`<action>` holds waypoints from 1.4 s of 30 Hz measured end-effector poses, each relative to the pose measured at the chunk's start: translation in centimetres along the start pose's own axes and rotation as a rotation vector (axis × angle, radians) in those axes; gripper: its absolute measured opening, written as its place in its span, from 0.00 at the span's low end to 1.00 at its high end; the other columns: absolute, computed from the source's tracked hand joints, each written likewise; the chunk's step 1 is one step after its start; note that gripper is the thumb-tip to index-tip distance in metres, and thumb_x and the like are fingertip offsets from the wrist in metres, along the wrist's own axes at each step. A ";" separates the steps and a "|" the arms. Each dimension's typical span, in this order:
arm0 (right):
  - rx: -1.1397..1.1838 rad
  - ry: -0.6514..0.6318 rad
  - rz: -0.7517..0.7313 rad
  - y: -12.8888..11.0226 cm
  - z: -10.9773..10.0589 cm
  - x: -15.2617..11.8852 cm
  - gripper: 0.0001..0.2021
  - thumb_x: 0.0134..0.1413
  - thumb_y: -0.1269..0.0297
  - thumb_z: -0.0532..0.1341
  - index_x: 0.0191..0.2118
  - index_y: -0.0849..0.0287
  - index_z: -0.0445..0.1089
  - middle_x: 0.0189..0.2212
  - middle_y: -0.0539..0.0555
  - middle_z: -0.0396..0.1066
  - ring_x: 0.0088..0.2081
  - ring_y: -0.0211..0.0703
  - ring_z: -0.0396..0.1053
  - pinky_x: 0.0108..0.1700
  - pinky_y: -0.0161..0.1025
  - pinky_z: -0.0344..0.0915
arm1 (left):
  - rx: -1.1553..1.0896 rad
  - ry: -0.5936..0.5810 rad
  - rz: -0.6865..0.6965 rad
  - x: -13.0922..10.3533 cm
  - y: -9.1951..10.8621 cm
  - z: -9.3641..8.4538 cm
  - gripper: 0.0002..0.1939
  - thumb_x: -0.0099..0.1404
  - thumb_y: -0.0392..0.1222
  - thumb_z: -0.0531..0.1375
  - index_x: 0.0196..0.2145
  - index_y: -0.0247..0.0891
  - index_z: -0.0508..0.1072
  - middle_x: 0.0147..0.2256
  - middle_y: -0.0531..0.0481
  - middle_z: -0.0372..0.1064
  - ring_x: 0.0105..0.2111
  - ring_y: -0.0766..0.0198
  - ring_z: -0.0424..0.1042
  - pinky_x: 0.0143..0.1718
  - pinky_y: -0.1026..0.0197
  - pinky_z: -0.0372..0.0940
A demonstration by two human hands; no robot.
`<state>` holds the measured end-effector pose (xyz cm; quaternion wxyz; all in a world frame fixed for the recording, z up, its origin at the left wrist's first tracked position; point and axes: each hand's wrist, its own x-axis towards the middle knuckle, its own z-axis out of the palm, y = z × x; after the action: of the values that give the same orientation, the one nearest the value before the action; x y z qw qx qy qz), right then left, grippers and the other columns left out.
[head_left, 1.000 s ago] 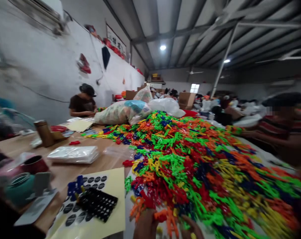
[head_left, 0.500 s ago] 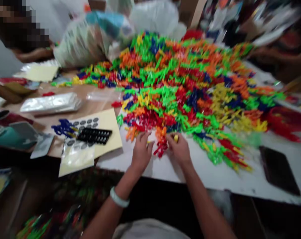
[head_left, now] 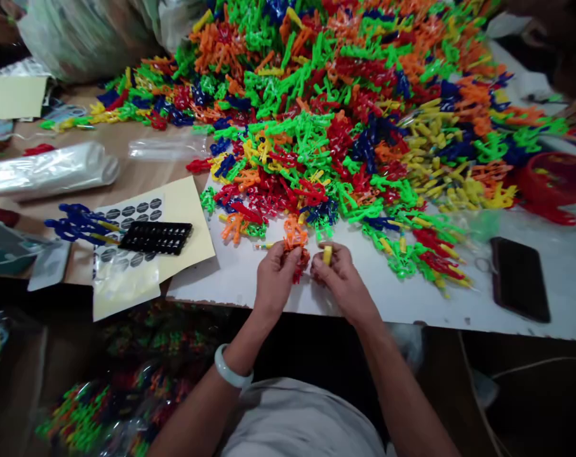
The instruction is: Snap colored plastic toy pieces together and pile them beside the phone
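My left hand (head_left: 274, 279) is closed, thumb and fingers pinched at the edge of a small red plastic figure (head_left: 301, 265). An orange plastic figure (head_left: 294, 231) lies just beyond the fingertips. A thin yellow stick (head_left: 265, 245) with a pale tip pokes out to the left of this hand; whether it is held cannot be seen. Close by on the right, my right hand (head_left: 342, 276) has its fingers curled around a short yellow piece (head_left: 326, 255) that stands up between them. Both hands are over the white tabletop, at the near edge of a heap of colourful plastic figures (head_left: 288, 139).
On the left, a black slotted strip (head_left: 157, 238) and blue figures with yellow sticks (head_left: 80, 223) rest on a sticker sheet (head_left: 140, 279). Clear plastic bags (head_left: 49, 170) lie behind. A dark phone (head_left: 521, 279) and a red basket (head_left: 559, 178) are at the right.
The view has tilted down and shifted right. My left hand has closed from an open curl and come in against the red figure. My right hand keeps the yellow piece.
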<state>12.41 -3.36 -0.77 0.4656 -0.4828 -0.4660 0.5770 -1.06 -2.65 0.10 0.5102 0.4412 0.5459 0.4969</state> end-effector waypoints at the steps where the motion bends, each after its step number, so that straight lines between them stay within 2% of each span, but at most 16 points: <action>1: -0.119 0.031 -0.075 0.0 -0.3 -0.3 0.17 0.60 0.57 0.57 0.52 0.54 0.58 0.37 0.50 0.66 0.34 0.36 0.68 0.34 0.34 0.67 | 0.010 0.015 -0.020 -0.1 -0.1 -0.3 0.10 0.65 0.45 0.57 0.36 0.36 0.70 0.30 0.54 0.69 0.30 0.70 0.67 0.34 0.67 0.63; 4: -0.555 0.061 -0.313 -0.3 -1.1 -1.0 0.15 0.64 0.61 0.53 0.54 0.54 0.62 0.46 0.57 0.66 0.47 0.44 0.68 0.49 0.44 0.67 | 0.055 0.003 -0.065 -0.5 -0.3 -1.1 0.11 0.62 0.45 0.60 0.39 0.37 0.72 0.33 0.52 0.71 0.31 0.69 0.68 0.34 0.67 0.63; 6: -0.767 0.052 -0.422 -0.4 -1.3 -1.2 0.17 0.64 0.61 0.53 0.57 0.54 0.61 0.47 0.59 0.68 0.49 0.46 0.68 0.52 0.46 0.66 | 0.086 -0.027 -0.075 -0.7 -0.3 -1.3 0.12 0.61 0.44 0.60 0.41 0.37 0.73 0.36 0.51 0.73 0.34 0.67 0.70 0.36 0.66 0.64; 10: -0.905 0.062 -0.527 -0.2 -1.0 -1.3 0.13 0.63 0.61 0.55 0.52 0.56 0.64 0.42 0.57 0.72 0.42 0.44 0.72 0.44 0.40 0.70 | 0.217 -0.045 -0.044 -0.9 -0.3 -1.4 0.10 0.61 0.43 0.60 0.40 0.38 0.75 0.37 0.50 0.74 0.36 0.65 0.71 0.39 0.64 0.65; 14: -0.986 0.030 -0.598 0.2 -0.5 -1.3 0.11 0.64 0.64 0.54 0.49 0.58 0.67 0.40 0.58 0.74 0.43 0.45 0.72 0.45 0.41 0.69 | 0.362 -0.021 0.033 -1.1 -0.6 -1.4 0.10 0.62 0.39 0.59 0.41 0.38 0.75 0.38 0.50 0.74 0.38 0.64 0.71 0.42 0.61 0.65; 18: -1.098 0.023 -0.584 0.2 0.0 -1.3 0.12 0.64 0.66 0.54 0.50 0.61 0.68 0.40 0.60 0.75 0.43 0.46 0.72 0.46 0.41 0.68 | 0.561 -0.018 0.150 -1.4 -0.7 -1.5 0.09 0.63 0.35 0.58 0.41 0.37 0.74 0.38 0.49 0.72 0.39 0.63 0.71 0.43 0.60 0.65; 22: -1.080 0.022 -0.530 -0.4 -0.2 -1.1 0.11 0.63 0.65 0.55 0.48 0.60 0.70 0.41 0.60 0.75 0.42 0.46 0.73 0.46 0.41 0.67 | 0.723 -0.110 0.298 -1.7 -0.1 -2.2 0.12 0.65 0.34 0.54 0.46 0.37 0.72 0.37 0.48 0.71 0.38 0.64 0.70 0.42 0.61 0.66; 27: -0.790 -0.085 -0.286 -1.0 -1.7 -1.4 0.08 0.59 0.59 0.60 0.42 0.55 0.68 0.33 0.50 0.73 0.33 0.38 0.71 0.36 0.34 0.66 | 0.846 -0.338 0.415 -1.9 0.5 -3.6 0.11 0.67 0.37 0.52 0.45 0.38 0.71 0.36 0.47 0.71 0.34 0.64 0.71 0.35 0.63 0.66; 30: -0.724 -0.137 -0.236 -0.6 -2.2 -1.9 0.06 0.60 0.61 0.60 0.37 0.57 0.69 0.31 0.49 0.70 0.33 0.37 0.68 0.36 0.34 0.64 | 0.854 -0.405 0.396 -1.8 0.1 -3.8 0.10 0.66 0.37 0.52 0.42 0.39 0.72 0.34 0.49 0.71 0.32 0.64 0.71 0.32 0.64 0.65; 34: -0.562 -0.010 -0.187 0.1 -2.2 -2.3 0.07 0.55 0.59 0.64 0.35 0.57 0.73 0.32 0.50 0.66 0.33 0.35 0.65 0.35 0.33 0.63 | 0.754 -0.470 0.334 -1.9 -0.3 -3.6 0.09 0.66 0.37 0.54 0.41 0.41 0.72 0.34 0.50 0.71 0.33 0.64 0.71 0.33 0.65 0.64; 36: -0.489 0.012 -0.126 0.4 -2.3 -2.3 0.08 0.52 0.58 0.66 0.33 0.57 0.74 0.30 0.49 0.63 0.30 0.34 0.64 0.31 0.32 0.63 | 0.768 -0.477 0.304 -1.9 -0.2 -3.6 0.09 0.66 0.37 0.54 0.39 0.40 0.73 0.32 0.50 0.71 0.32 0.64 0.71 0.32 0.65 0.63; 38: -0.366 -0.059 0.008 0.6 -2.5 -2.2 0.11 0.48 0.56 0.68 0.31 0.58 0.73 0.28 0.48 0.63 0.26 0.33 0.62 0.26 0.31 0.61 | 0.792 -0.531 0.288 -1.9 0.0 -3.7 0.09 0.66 0.35 0.53 0.37 0.39 0.74 0.31 0.50 0.70 0.32 0.64 0.70 0.32 0.65 0.63; 40: -0.236 -0.203 0.174 0.5 -3.3 -2.3 0.13 0.44 0.55 0.69 0.31 0.59 0.73 0.28 0.48 0.66 0.23 0.32 0.61 0.21 0.30 0.60 | 0.781 -0.661 0.269 -2.0 0.4 -3.9 0.10 0.67 0.36 0.52 0.35 0.39 0.74 0.30 0.50 0.70 0.31 0.64 0.70 0.32 0.65 0.63; 42: -0.203 -0.306 0.250 -0.1 -4.9 -2.6 0.14 0.44 0.55 0.69 0.32 0.60 0.73 0.29 0.49 0.69 0.24 0.33 0.63 0.21 0.31 0.61 | 0.728 -0.785 0.267 -2.1 0.7 -3.8 0.08 0.67 0.39 0.54 0.40 0.41 0.73 0.34 0.50 0.71 0.35 0.64 0.71 0.36 0.64 0.65</action>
<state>17.58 -5.45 -0.86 0.2632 -0.4881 -0.5233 0.6470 -4.69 -5.01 0.99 0.4223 0.8069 0.3905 0.1345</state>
